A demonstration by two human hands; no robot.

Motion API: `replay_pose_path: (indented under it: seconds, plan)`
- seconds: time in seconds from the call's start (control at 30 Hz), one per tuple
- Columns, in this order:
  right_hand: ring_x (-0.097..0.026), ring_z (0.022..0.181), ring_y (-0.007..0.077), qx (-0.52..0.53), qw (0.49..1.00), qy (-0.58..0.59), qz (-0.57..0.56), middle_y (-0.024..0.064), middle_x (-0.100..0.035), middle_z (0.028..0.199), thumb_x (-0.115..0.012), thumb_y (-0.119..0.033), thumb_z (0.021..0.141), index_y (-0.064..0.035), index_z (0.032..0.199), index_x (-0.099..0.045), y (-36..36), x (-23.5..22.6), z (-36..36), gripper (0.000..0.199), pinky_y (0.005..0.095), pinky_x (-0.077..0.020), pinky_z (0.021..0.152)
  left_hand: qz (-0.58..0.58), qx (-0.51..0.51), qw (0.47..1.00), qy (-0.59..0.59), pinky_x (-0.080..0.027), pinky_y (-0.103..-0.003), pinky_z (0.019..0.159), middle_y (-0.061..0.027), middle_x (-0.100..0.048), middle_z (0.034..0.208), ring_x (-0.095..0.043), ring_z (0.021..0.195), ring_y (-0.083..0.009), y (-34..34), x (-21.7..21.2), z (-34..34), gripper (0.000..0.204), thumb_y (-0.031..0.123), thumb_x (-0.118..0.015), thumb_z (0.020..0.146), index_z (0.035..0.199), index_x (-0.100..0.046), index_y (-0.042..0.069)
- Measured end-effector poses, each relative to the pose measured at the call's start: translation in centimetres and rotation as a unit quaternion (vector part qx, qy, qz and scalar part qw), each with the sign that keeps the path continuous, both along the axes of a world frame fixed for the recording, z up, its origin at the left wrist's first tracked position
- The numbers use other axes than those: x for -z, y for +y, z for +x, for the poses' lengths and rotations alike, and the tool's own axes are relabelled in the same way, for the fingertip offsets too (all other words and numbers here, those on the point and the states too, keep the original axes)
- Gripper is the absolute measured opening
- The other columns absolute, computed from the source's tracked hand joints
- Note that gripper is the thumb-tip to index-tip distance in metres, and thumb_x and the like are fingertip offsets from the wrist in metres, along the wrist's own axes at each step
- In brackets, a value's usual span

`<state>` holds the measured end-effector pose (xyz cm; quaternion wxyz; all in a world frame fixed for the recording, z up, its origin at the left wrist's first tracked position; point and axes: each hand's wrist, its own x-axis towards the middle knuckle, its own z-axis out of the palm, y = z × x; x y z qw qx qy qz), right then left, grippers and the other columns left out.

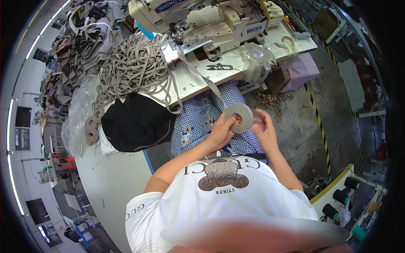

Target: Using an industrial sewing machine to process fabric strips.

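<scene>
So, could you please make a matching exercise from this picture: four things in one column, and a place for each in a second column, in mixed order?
Things:
1. roll of grey tape
2. small snips
3. black bundle of cloth
4. dark thread cones

Places:
A. lower right, on a stand
B. between the left hand and right hand
C. on the pale sewing table, in front of the machine
D. left of the checked lap, below the heap of grey strips

Pairs: 1-B, 2-C, 3-D, 4-A

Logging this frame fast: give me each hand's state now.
Left hand: fingers closed on the grey tape roll.
Right hand: fingers spread open beside the roll; contact cannot be told.
</scene>
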<state>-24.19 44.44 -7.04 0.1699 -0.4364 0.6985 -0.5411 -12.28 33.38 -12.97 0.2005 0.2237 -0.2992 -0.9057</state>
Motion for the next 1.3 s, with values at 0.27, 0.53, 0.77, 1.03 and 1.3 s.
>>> replay_pose_path:
  seconds: [0.27, 0.53, 0.77, 1.03, 1.3]
  plan:
    - [-0.052, 0.099, 0.0268, -0.115, 0.840, -0.531, -0.020, 0.0112, -0.051, 0.111, -0.054, -0.009, 0.082, -0.0050, 0.125, -0.036, 2.5, 4.6, -0.9, 0.047, 0.0393, -0.0434, 0.086, -0.334, 0.082, 0.939, -0.001, -0.034, -0.030, 0.095, -0.0107, -0.045, 0.119, -0.045, 0.107, -0.0164, 0.4, 0.8, -1.0, 0.043, 0.006, -0.048, 0.081, 0.123, -0.037, 0.003]
    - [-0.051, 0.094, 0.0265, 0.027, 0.940, -0.330, -0.084, 0.0089, -0.054, 0.102, -0.054, -0.003, 0.078, -0.0061, 0.122, -0.042, 2.1, 3.8, -0.4, 0.046, 0.0405, -0.0423, 0.083, -0.211, 0.150, 0.958, -0.123, -0.040, -0.030, 0.091, -0.0116, -0.046, 0.119, -0.050, 0.105, -0.0201, -0.4, 3.8, -0.1, 0.048, 0.015, -0.048, 0.086, 0.129, -0.031, 0.003]
    - [-0.049, 0.092, 0.0279, -0.019, 0.926, 0.368, -0.082, 0.0088, -0.055, 0.100, -0.054, 0.003, 0.062, -0.0065, 0.095, -0.063, 3.4, 3.0, -1.2, 0.036, 0.0408, -0.0386, 0.084, 0.121, 0.185, 0.974, 0.051, -0.046, -0.030, 0.085, -0.0102, -0.050, 0.116, -0.052, 0.103, -0.0177, 0.2, -1.7, -0.6, 0.048, 0.017, -0.049, 0.088, 0.130, -0.030, 0.003]
    - [-0.047, 0.105, 0.0290, 0.044, 0.950, 0.305, -0.044, 0.0107, -0.055, 0.106, -0.056, 0.000, 0.069, -0.0055, 0.104, -0.059, 3.3, 1.1, -0.1, 0.036, 0.0421, -0.0377, 0.088, -0.083, 0.118, 0.989, -0.019, -0.044, -0.029, 0.086, -0.0098, -0.052, 0.110, -0.051, 0.102, -0.0162, 0.6, -2.0, -1.8, 0.051, 0.012, -0.054, 0.085, 0.129, -0.031, 0.004]
    - [-0.050, 0.103, 0.0218, 0.008, 0.778, -0.628, -0.001, 0.0115, -0.050, 0.113, -0.053, -0.002, 0.081, -0.0003, 0.118, -0.042, 3.1, 5.6, -1.5, 0.039, 0.0335, -0.0397, 0.089, -0.218, 0.128, 0.967, -0.041, -0.045, -0.028, 0.084, -0.0123, -0.051, 0.113, -0.052, 0.101, -0.0159, 0.3, -0.1, -1.7, 0.054, 0.015, -0.056, 0.084, 0.129, -0.030, 0.002]
